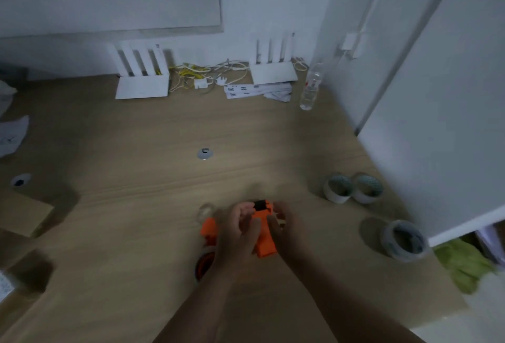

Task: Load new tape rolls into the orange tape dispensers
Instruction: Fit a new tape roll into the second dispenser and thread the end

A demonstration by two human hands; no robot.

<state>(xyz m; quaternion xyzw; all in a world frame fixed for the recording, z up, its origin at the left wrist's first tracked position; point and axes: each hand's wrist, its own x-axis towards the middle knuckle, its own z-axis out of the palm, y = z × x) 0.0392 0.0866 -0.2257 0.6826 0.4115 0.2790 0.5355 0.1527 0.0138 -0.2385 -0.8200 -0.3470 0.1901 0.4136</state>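
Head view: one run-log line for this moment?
stage: loading | left hand + right hand: both on orange dispenser | second dispenser: on desk, left | spare tape rolls: right, untouched

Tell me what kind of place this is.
Probably an office or workroom: a wooden desk against a wall, two white routers with tangled cables, and scattered papers.
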